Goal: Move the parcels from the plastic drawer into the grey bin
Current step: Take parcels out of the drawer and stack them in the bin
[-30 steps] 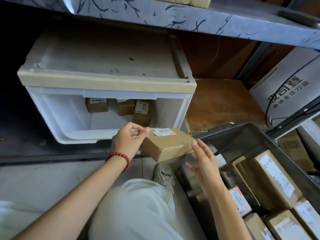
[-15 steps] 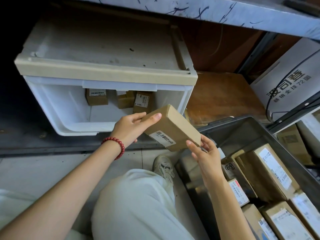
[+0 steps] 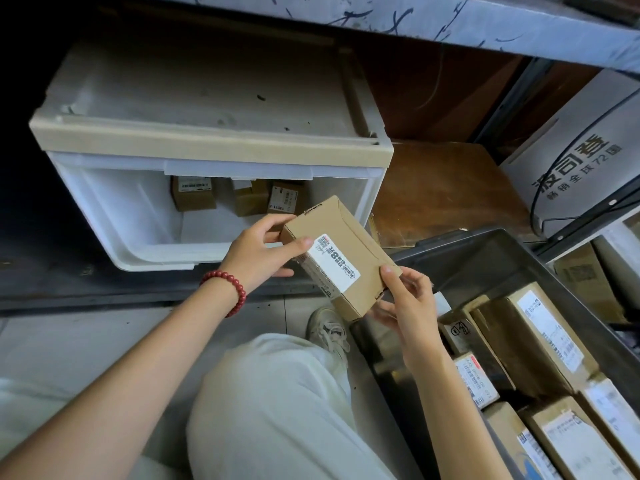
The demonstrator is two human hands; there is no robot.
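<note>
I note my left hand (image 3: 258, 252) and right hand (image 3: 407, 304) both closed on opposite ends of one parcel (image 3: 341, 258), tilted label-up between the plastic drawer (image 3: 114, 216) and the grey bin (image 3: 491, 258), apparently for reading before binning.

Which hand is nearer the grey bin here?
Right. The right hand holds the parcel's lower end just over the grey bin's near corner; the left hand grips the upper end, over by the plastic drawer.
</note>
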